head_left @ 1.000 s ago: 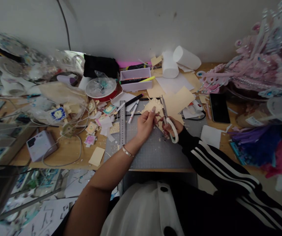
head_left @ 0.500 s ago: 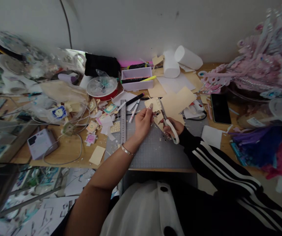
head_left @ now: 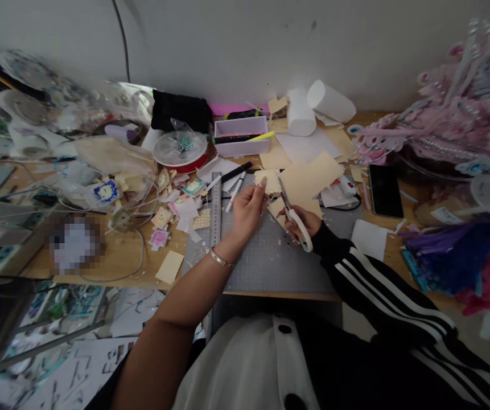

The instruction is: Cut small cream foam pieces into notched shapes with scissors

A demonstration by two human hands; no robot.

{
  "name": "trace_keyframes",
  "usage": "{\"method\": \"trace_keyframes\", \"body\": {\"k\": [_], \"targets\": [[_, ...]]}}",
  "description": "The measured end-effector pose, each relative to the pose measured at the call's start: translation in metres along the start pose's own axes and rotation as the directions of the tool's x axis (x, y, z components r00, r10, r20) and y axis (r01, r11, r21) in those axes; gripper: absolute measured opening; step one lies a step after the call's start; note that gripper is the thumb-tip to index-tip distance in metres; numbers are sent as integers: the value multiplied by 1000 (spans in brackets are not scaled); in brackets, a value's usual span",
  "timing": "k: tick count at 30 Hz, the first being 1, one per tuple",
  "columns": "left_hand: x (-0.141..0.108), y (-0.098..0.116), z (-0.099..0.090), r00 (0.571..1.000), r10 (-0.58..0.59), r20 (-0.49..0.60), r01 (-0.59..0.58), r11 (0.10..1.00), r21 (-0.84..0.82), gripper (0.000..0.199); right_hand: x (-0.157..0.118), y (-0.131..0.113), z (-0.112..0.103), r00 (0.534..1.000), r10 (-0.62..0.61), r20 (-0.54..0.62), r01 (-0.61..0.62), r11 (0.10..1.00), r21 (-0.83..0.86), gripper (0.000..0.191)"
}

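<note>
Between thumb and fingers, my left hand (head_left: 248, 209) pinches a small cream paper piece (head_left: 267, 181) with a wavy edge. My right hand (head_left: 305, 223) is closed round the white handles of the scissors (head_left: 299, 228). Their blades point up and to the left, close to the paper's right edge. Both hands are above a grey cutting mat (head_left: 266, 267). Behind them lie larger cream sheets (head_left: 308, 176). Left of my left hand are a clear ruler (head_left: 215, 210) and a white marker (head_left: 236, 192).
A lilac tray (head_left: 241, 147) of pens and white rolls (head_left: 301, 113) stand at the back. A dark phone (head_left: 385, 191) lies right, beside pink beaded items (head_left: 453, 131). Small paper cutouts (head_left: 159, 238) and a red-rimmed spool (head_left: 180, 151) are left.
The view has shifted slightly, moving the table items a little to the right in the picture. Both hands keep their holds on the paper and scissors.
</note>
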State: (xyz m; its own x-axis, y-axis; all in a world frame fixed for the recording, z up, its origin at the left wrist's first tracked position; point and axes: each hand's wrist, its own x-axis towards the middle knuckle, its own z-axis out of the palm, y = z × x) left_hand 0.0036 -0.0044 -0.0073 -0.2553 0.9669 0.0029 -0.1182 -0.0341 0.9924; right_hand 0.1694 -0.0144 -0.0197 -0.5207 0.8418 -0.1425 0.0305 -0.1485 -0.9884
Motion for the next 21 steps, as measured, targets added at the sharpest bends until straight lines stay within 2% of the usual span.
{"method": "trace_keyframes", "body": {"k": [7,16,21], "targets": [[1,1,-2,1000,0,-15,0,1000,-12,51,-1,-2,0,999,42,35,-41,999,-24,55],[3,4,-4,1000,19,-24,-19,1000,-1,53,-1,14,1,999,38,-16,-38,998,-44,49],[3,4,-4,999,5,-34,-4,1000,22,52,-2,10,0,999,48,-11,-48,999,-22,48]]}}
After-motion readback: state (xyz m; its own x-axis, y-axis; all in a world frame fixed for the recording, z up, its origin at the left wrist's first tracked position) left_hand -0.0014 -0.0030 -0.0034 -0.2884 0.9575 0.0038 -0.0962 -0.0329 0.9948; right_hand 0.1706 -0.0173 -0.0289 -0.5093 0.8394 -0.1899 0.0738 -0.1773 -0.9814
